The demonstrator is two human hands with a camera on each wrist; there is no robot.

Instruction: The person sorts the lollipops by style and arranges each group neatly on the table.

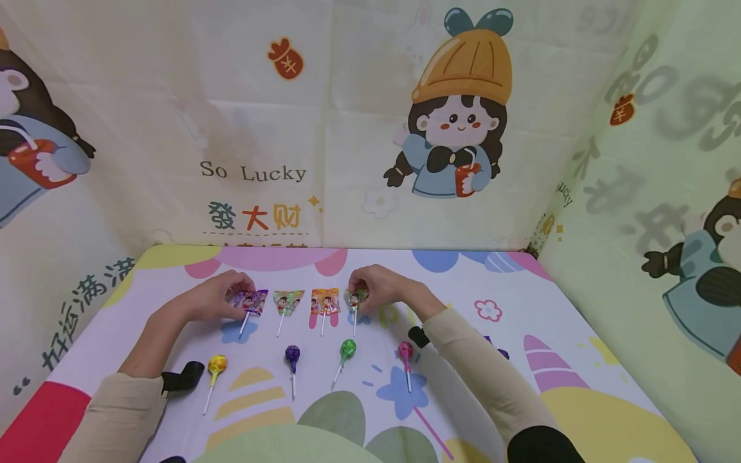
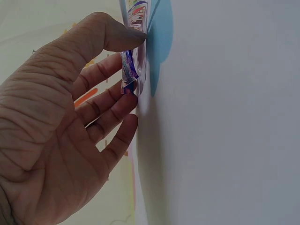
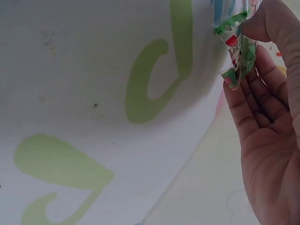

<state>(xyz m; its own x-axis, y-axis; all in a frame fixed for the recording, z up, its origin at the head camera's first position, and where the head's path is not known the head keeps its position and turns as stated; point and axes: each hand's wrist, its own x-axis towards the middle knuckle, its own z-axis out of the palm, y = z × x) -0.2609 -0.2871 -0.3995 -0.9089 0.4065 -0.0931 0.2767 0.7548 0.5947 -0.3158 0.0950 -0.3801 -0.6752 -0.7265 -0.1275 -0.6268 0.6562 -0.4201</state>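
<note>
My left hand (image 1: 215, 297) pinches a purple-wrapped flat lollipop (image 1: 256, 299) by its wrapper, its white stick pointing toward me. In the left wrist view, the thumb presses the purple wrapper (image 2: 129, 70) against the fingers behind it. At the other end of this row, my right hand (image 1: 377, 287) pinches a green-wrapped lollipop (image 1: 355, 299); its crinkled wrapper (image 3: 236, 47) shows between thumb and fingers in the right wrist view. Between the hands lie another green-wrapped lollipop (image 1: 287, 300) and an orange-wrapped lollipop (image 1: 325, 300), both untouched.
Nearer me lies a row of round lollipops: yellow (image 1: 217, 364), purple (image 1: 292, 355), green (image 1: 347, 349) and pink (image 1: 406, 350). A purple item (image 1: 502, 353) is partly hidden behind my right forearm. Printed cloth walls (image 1: 347, 128) border the patterned table (image 1: 463, 270).
</note>
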